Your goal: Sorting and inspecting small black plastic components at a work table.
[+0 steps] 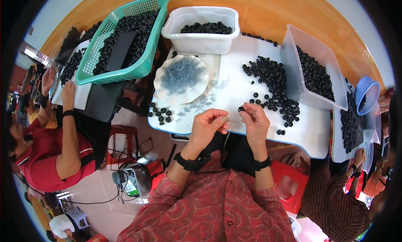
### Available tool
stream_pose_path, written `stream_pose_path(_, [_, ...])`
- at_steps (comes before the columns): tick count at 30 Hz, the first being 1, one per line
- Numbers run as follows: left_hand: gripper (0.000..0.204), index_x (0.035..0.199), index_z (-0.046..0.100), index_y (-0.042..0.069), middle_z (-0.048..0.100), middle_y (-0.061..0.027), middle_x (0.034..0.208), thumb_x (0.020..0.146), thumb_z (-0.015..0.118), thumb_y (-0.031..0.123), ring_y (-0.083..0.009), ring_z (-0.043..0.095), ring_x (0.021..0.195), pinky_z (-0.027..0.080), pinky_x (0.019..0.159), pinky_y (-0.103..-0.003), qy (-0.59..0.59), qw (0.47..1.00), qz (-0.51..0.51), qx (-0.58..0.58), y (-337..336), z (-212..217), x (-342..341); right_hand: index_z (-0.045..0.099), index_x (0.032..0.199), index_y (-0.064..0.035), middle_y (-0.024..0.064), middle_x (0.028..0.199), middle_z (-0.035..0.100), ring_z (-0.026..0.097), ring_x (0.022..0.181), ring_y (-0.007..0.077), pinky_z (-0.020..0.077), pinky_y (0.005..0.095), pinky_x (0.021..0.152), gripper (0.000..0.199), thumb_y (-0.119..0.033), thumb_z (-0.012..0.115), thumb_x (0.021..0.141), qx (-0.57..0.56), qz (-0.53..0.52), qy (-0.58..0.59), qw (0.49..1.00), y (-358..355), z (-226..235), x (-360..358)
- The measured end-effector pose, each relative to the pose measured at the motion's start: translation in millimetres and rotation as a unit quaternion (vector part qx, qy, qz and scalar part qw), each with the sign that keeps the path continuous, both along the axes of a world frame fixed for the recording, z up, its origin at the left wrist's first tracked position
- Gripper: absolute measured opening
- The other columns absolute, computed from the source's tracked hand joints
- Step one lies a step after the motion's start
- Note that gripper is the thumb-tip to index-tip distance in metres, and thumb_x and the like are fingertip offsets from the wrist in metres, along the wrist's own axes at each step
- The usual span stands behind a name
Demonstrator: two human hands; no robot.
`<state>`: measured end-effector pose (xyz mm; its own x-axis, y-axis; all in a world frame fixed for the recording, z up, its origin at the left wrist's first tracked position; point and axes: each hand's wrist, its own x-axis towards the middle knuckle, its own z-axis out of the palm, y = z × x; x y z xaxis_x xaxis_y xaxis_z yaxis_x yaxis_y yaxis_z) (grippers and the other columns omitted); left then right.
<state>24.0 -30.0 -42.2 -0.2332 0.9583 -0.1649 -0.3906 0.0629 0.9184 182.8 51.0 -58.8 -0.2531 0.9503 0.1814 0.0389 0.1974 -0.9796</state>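
Your right hand (pixel 254 121) pinches a black ring (pixel 241 109) | your left hand (pixel 208 125) curled, fingertips pressed together | over the white board (pixel 234 81)

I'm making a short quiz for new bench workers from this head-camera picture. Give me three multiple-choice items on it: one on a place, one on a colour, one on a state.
1. Where does the scalloped white plate of small clear bits lie?
A. in the green basket
B. on the white board, in front of the white tub
C. on the floor

2. What colour is the slotted basket at upper left?
A. green
B. red
C. yellow

3. What is the right hand doing?
A. lying flat on the board
B. pinching a small black ring
C. gripping the tub

Answers:
1 B: it sits on the white board, just below the white tub.
2 A: its mesh walls are green.
3 B: the small black ring sits at its fingertips, while the left hand is curled beside it.
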Motion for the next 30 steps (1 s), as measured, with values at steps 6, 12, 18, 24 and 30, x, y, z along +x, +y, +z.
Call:
stream_pose_path(6, [0.015,0.106,0.066,-0.003,0.068,-0.0089,0.091,0.096,0.061,0.006,-0.0122,0.064,0.073,0.056,0.062,-0.025,-0.034,0.999,0.007,0.0,5.7,3.6,4.4,0.059,0.116,0.0022,0.008,0.104,0.067,0.065,0.094,0.0138,0.0528,0.0258,0.082,0.026,0.007,0.061,0.091,-0.063,0.058,0.112,0.99,-14.0,10.9,2.7])
stream_pose_path(12, [0.016,0.106,0.066,-0.004,0.068,-0.0076,0.088,0.096,0.061,0.008,-0.0103,0.065,0.07,0.054,0.058,-0.022,-0.044,0.999,0.01,0.014,7.8,7.9,10.1,0.061,0.113,0.0014,0.007,0.101,0.067,0.064,0.093,0.0126,0.0526,0.0257,0.083,0.027,0.008,0.065,0.088,-0.039,0.059,0.115,0.991,-22.5,17.7,1.0])
stream_pose_path(18, [0.016,0.105,0.067,-0.004,0.068,-0.0055,0.084,0.096,0.061,0.008,-0.0089,0.063,0.068,0.053,0.058,-0.021,-0.007,1.0,0.01,0.017,6.5,6.8,13.4,0.061,0.113,0.0017,0.0074,0.102,0.067,0.065,0.092,0.0131,0.0534,0.0258,0.083,0.027,0.008,0.066,0.087,-0.039,0.059,0.127,0.989,-27.8,21.6,0.8])
stream_pose_path(24, [0.014,0.103,0.068,-0.002,0.067,-0.0029,0.078,0.096,0.062,0.008,-0.0063,0.061,0.066,0.052,0.057,-0.02,0.039,0.999,0.014,0.018,5.0,9.5,16.3,0.062,0.111,0.0024,0.0078,0.101,0.067,0.065,0.091,0.0133,0.0536,0.0258,0.081,0.026,0.007,0.068,0.086,-0.016,0.048,0.098,0.994,-30.1,21.0,0.7])
stream_pose_path(30, [0.012,0.1,0.069,-0.002,0.067,-0.0028,0.077,0.094,0.063,0.007,-0.0061,0.061,0.065,0.051,0.056,-0.019,0.074,0.997,0.007,0.016,2.1,15.8,14.2,0.065,0.106,0.0017,0.0083,0.099,0.067,0.065,0.085,0.0136,0.0531,0.0254,0.075,0.024,0.006,0.071,0.083,0.043,0.028,0.046,0.998,-33.3,24.0,3.0])
